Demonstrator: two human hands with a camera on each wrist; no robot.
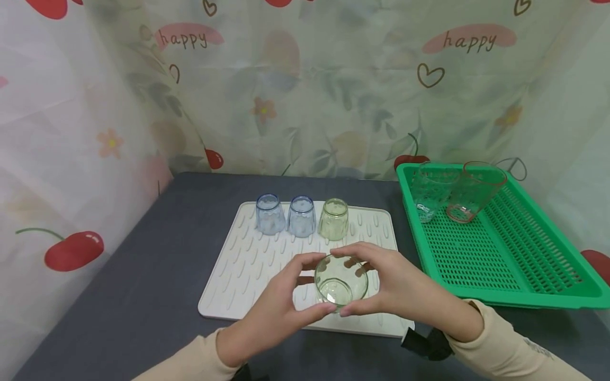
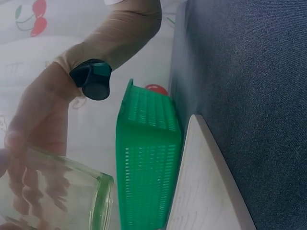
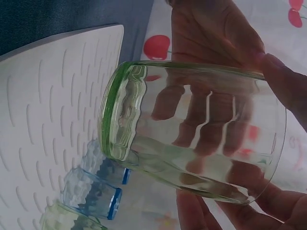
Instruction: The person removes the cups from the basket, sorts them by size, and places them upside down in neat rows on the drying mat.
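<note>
Left hand (image 1: 278, 304), right hand (image 1: 397, 278) clamped round greenish glass (image 1: 340, 286) — green basket (image 1: 495, 259) holds two tumblers (image 1: 478, 191)

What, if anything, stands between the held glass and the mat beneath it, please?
Nothing visible: the left hand and right hand hold the glass above the mat; the three glasses standing on the mat are farther back.
</note>
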